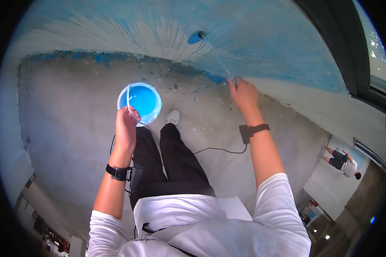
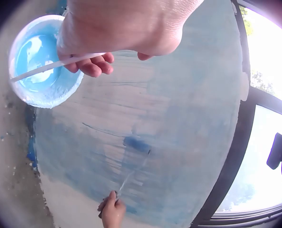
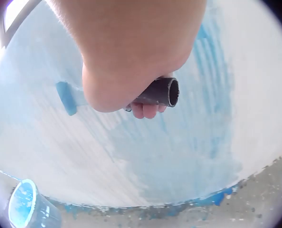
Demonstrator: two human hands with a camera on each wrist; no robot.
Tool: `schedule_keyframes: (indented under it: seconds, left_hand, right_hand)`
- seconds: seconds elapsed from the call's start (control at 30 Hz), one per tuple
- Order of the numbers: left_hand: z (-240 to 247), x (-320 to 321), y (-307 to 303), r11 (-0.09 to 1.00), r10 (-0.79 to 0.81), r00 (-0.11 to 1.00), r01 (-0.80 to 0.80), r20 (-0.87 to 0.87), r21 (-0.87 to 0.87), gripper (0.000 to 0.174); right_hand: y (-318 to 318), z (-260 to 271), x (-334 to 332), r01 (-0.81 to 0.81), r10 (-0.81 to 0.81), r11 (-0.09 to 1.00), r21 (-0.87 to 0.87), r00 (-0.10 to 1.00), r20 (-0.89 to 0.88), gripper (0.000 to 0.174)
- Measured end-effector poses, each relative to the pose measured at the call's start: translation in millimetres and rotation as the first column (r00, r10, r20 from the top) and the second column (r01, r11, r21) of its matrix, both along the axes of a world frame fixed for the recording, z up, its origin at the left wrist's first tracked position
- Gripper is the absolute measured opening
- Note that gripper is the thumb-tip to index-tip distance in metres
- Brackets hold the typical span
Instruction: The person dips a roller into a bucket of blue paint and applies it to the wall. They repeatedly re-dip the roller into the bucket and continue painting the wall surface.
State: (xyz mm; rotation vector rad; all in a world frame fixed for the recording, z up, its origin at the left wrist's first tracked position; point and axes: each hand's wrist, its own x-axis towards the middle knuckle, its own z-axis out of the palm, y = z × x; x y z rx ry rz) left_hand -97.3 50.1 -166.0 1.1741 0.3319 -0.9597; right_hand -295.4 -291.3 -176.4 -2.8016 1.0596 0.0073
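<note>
My left hand (image 1: 126,128) grips the white bail handle (image 2: 41,70) of a white bucket (image 1: 158,105). Light blue paint (image 1: 143,100) lies inside it, and dried paint cakes the rim. In my right hand (image 1: 245,95) is the dark tubular handle (image 3: 155,92) of a paint roller; its hollow end sticks out past the fingers in the right wrist view. The blue roller head (image 1: 195,38) is at the wall (image 1: 261,51), at the far end of a thin frame. Streaky pale blue paint covers much of that wall, with whitish patches between.
A grey concrete floor (image 1: 73,103) with blue splatter along the wall's foot lies below. A dark window frame (image 1: 347,47) borders the wall on the right. A cable (image 1: 221,149) hangs from the right wrist camera. Another person (image 1: 341,162) stands far off at right.
</note>
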Motion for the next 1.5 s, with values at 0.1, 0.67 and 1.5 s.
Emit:
schedule_keyframes:
  seconds: [0.1, 0.67, 1.5]
  left_hand:
    - [7.7, -1.8, 4.9, 1.000, 0.024, 1.000, -0.023, -0.009, 0.010, 0.020]
    - [3.3, -8.5, 100.4, 0.999, 0.030, 0.999, -0.030, 0.015, -0.023, 0.019]
    - [-54.9, -39.2, 138.2, 0.984, 0.085, 0.996, -0.082, -0.012, 0.161, 0.022]
  right_hand:
    - [-10.3, 1.5, 6.5, -0.038, 0.037, 0.999, 0.010, 0.997, 0.062, 0.039]
    - [16.3, 28.7, -66.3, 0.227, -0.273, 0.946, -0.233, 0.944, -0.186, 0.042]
    - [-11.3, -33.9, -96.8, 0.197, -0.207, 0.966, -0.170, 0.977, -0.044, 0.038]
